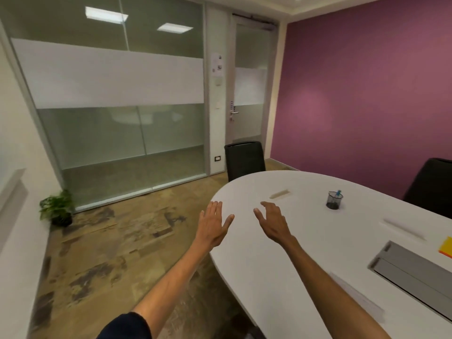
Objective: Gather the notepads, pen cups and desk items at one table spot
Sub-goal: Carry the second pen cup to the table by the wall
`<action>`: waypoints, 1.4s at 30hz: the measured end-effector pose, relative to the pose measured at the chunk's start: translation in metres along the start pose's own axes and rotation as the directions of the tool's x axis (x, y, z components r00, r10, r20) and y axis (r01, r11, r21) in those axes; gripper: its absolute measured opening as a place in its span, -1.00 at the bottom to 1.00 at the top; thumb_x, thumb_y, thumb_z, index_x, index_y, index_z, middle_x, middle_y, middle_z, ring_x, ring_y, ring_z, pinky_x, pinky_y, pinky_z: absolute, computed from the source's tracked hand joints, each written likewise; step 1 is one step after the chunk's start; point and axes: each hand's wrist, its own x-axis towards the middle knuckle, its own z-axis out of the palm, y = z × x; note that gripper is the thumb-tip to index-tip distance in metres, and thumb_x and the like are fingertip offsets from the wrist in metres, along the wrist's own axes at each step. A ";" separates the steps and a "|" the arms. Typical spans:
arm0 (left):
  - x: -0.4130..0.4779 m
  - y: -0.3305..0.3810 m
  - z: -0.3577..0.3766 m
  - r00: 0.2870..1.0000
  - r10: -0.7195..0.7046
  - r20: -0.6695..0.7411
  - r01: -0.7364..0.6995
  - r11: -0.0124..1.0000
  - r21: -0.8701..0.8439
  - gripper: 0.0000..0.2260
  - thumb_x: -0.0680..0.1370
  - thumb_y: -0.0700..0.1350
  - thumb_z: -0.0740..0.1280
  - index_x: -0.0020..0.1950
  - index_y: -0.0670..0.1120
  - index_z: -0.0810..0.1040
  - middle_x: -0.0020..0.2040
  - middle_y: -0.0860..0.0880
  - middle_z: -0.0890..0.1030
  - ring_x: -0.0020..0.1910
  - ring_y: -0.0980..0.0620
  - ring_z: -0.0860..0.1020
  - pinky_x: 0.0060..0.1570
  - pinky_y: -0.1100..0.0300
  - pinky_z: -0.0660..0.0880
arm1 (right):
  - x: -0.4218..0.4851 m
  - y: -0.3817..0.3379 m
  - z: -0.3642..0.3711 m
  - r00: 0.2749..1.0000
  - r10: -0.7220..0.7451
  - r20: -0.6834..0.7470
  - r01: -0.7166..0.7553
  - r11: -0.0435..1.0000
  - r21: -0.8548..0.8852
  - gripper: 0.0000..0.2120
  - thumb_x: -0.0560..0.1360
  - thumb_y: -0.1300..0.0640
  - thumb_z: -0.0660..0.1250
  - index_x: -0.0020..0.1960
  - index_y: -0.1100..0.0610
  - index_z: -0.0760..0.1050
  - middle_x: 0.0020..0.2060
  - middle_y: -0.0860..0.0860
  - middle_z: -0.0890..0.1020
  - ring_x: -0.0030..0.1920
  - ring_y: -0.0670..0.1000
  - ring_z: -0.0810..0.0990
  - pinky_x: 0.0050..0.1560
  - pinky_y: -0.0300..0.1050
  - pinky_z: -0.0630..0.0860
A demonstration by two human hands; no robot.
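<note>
Noted dark sleeve (127, 326) at the bottom edge, on the left arm; both forearms bare beyond it, stretched forward; found left hand (212, 223) open, fingers straight and close together, thumb spread, holding nothing; placed at the near rounded edge of the white table (256, 265), partly over the floor; cannot tell whether touching the tabletop. Found right hand (274, 223) just beside it, over the tabletop, fingers relaxed and slightly bent, thumb apart, holding nothing; contact with the surface likewise not determinable. Recorded grey metal hatch (413, 270) set into the tabletop right of the right forearm; pale flat strip (357, 297) lying near its closer side, blurred, nature not determinable; yellow-and-orange notepad (446, 247) at the right border of the view, cut off by it, just beyond the hatch; second pale strip (401, 228) lying beyond that, also blurred. Located pen cup (334, 199) upright on the tabletop, dark mesh, holding a blue pen (338, 192); well apart from both hands, beyond and to the right of the right one; small beige flat item (280, 194) on the tabletop between the hands and the far rim. Noted black chair (244, 159) at the table's far end; second black chair (430, 184) at its right side; potted plant (57, 207) on the floor at left, near the glass partition (122, 99); glass door (249, 94) beside that; purple wall (367, 81) at right.
</note>
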 end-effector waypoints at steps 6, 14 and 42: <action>0.051 -0.111 -0.029 0.998 -0.065 -0.012 0.065 0.998 0.020 -0.32 0.60 0.31 -0.12 0.58 -0.10 0.00 0.59 -0.09 0.02 0.58 -0.03 -0.05 0.52 -0.13 -0.02 | 0.085 -0.070 0.089 0.998 -0.054 0.034 0.053 0.998 0.034 -0.49 0.60 -0.23 0.07 0.44 0.02 0.28 0.44 0.02 0.35 0.43 0.07 0.30 0.39 0.15 0.23; 0.116 -0.226 -0.042 0.994 -0.100 -0.034 0.102 0.994 0.041 -0.39 0.63 0.23 -0.04 0.57 -0.12 0.11 0.58 -0.11 0.12 0.57 -0.03 0.03 0.51 -0.14 0.06 | 0.167 -0.143 0.183 0.987 -0.137 0.086 0.134 0.990 0.045 -0.48 0.60 -0.23 0.07 0.43 0.05 0.28 0.42 0.05 0.34 0.41 0.09 0.32 0.37 0.15 0.30; 0.520 -0.381 0.076 0.995 -0.096 0.018 0.095 0.994 0.049 -0.39 0.63 0.24 -0.09 0.55 -0.12 0.13 0.55 -0.13 0.20 0.52 -0.06 0.18 0.49 -0.07 0.17 | 0.601 -0.099 0.349 0.994 -0.082 0.070 0.076 0.993 0.092 -0.45 0.60 -0.27 0.00 0.41 0.05 0.33 0.38 0.05 0.38 0.41 0.07 0.31 0.37 0.17 0.31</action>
